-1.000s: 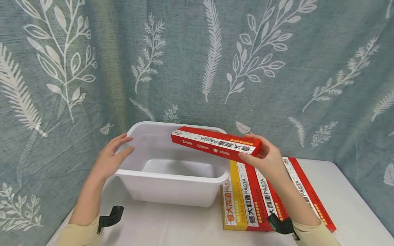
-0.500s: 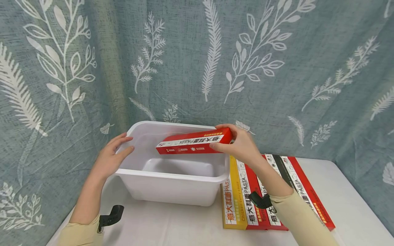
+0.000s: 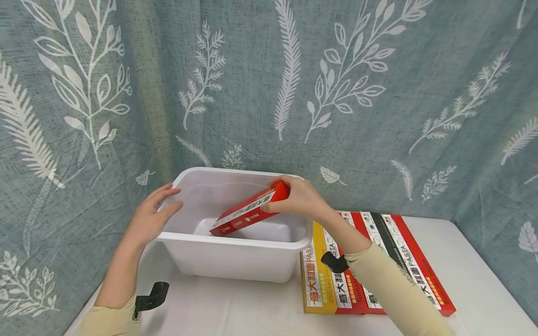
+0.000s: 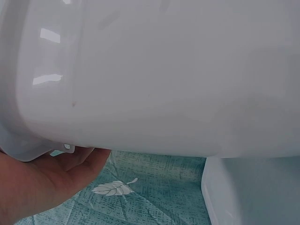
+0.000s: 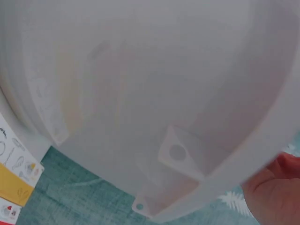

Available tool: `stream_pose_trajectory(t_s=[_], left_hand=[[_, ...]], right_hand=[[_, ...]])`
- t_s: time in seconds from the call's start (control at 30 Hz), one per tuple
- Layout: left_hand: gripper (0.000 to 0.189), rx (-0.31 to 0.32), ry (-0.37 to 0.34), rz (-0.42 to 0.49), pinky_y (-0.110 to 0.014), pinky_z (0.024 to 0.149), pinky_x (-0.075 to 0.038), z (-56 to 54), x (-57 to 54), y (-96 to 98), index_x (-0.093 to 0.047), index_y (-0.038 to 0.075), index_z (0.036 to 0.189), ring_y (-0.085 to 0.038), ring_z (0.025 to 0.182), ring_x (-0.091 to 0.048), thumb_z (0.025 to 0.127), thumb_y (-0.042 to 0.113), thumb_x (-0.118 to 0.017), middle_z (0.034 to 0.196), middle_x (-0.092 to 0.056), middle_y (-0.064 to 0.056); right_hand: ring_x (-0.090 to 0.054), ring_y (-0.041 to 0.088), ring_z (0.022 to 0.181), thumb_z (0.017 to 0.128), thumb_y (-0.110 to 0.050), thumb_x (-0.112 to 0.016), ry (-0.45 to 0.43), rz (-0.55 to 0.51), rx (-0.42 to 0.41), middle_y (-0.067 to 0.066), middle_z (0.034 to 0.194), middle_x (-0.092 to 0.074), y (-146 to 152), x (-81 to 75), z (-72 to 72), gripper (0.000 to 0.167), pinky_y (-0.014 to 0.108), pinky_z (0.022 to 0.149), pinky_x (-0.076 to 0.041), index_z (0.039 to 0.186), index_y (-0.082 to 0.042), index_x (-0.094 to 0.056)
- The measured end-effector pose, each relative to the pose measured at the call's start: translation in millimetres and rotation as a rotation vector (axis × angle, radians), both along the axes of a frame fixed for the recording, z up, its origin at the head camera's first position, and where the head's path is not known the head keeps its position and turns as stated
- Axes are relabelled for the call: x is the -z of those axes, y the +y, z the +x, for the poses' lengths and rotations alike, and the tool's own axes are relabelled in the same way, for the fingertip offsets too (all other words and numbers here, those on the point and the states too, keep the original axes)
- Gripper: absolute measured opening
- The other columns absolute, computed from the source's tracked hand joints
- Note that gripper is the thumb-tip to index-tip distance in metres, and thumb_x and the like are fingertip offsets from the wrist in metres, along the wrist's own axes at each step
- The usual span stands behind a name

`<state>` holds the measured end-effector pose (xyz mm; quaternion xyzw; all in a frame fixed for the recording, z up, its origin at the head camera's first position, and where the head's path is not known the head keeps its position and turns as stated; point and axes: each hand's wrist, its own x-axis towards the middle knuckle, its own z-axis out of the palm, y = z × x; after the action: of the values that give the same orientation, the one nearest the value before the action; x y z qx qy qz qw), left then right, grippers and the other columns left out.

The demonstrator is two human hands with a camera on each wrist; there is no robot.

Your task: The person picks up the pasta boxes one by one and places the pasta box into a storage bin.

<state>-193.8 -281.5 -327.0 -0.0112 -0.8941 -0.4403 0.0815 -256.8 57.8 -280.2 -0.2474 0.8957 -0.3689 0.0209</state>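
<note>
A red pasta box [image 3: 245, 215] slants down inside a white plastic bin [image 3: 229, 259] in the head view. My right hand [image 3: 299, 199] grips the box's raised right end, thumb on its near side and fingers over the far side. The box's lower left end is near the bin floor; whether they touch is unclear. At the bin's left end my left hand [image 3: 152, 212] rests against the rim, fingers and thumb extended over the edge. The left wrist view shows the bin wall [image 4: 178, 79] and part of that hand; the right wrist view does not show the held box.
Several pasta boxes lie side by side right of the bin: a yellow one [image 3: 328, 291] nearest it, then red ones [image 3: 439, 291] and a dark-striped one [image 3: 391, 238]. They lie on a white table [image 3: 235, 308]. A patterned curtain [image 3: 252, 93] hangs behind.
My right hand has carried the red pasta box leftward and down from above the bin's right side into the bin, its left end tipping lower. My left hand has stayed at the rim.
</note>
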Motion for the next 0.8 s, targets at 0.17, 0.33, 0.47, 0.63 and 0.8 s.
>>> stream_pose_trajectory(t_s=[0.17, 0.33, 0.47, 0.63, 0.8], left_hand=[[0.057, -0.001, -0.004, 0.002, -0.072, 0.104, -0.019, 0.3, -0.2, 0.1, -0.043, 0.001, 0.144, -0.046, 0.143, -0.017, 0.101, 0.037, -0.051, 0.161, -0.019, -0.014], [0.057, 0.004, -0.006, 0.013, -0.072, 0.104, -0.019, 0.7, -1.1, -0.2, -0.042, 0.001, 0.145, -0.046, 0.143, -0.016, 0.101, 0.036, -0.051, 0.161, -0.018, -0.014], [0.057, 0.002, -0.009, 0.011, -0.072, 0.104, -0.019, -0.2, -1.2, 0.4, -0.042, 0.001, 0.145, -0.045, 0.144, -0.016, 0.101, 0.037, -0.051, 0.161, -0.018, -0.014], [0.057, -0.003, -0.012, 0.011, -0.072, 0.104, -0.02, -0.6, -0.9, -0.1, -0.042, 0.001, 0.145, -0.045, 0.144, -0.016, 0.101, 0.036, -0.051, 0.161, -0.018, -0.014], [0.056, 0.001, -0.01, 0.019, -0.071, 0.104, -0.019, 0.4, -0.7, -1.0, -0.043, 0.001, 0.144, -0.045, 0.144, -0.017, 0.101, 0.035, -0.051, 0.161, -0.019, -0.013]], right_hand=[[-0.058, 0.017, 0.096, 0.078, -0.033, -0.078, -0.029, -0.008, -0.078, 0.001, 0.111, -0.064, -6.5, 4.0, -4.9, 0.055, 0.028, 0.076, -0.054, 0.127, -0.014, -0.062], [-0.057, 0.017, 0.098, 0.079, -0.031, -0.078, -0.013, 0.033, -0.134, 0.003, 0.116, -0.063, -7.1, 6.6, -12.0, 0.059, 0.026, 0.077, -0.053, 0.132, -0.011, -0.059], [-0.057, 0.018, 0.099, 0.079, -0.031, -0.081, 0.078, 0.095, -0.132, 0.005, 0.118, -0.064, -3.7, 7.9, -16.8, 0.064, 0.027, 0.079, -0.052, 0.134, -0.008, -0.058], [-0.057, 0.026, 0.114, 0.083, -0.024, -0.079, 0.192, 0.144, -0.112, 0.011, 0.129, -0.061, 2.5, 11.5, -21.4, 0.059, 0.038, 0.094, -0.049, 0.134, -0.004, -0.057], [-0.054, 0.03, 0.122, 0.087, -0.022, -0.075, 0.227, 0.074, -0.033, 0.01, 0.132, -0.06, 12.1, 11.1, -16.4, 0.05, 0.046, 0.099, -0.045, 0.132, -0.007, -0.06]])
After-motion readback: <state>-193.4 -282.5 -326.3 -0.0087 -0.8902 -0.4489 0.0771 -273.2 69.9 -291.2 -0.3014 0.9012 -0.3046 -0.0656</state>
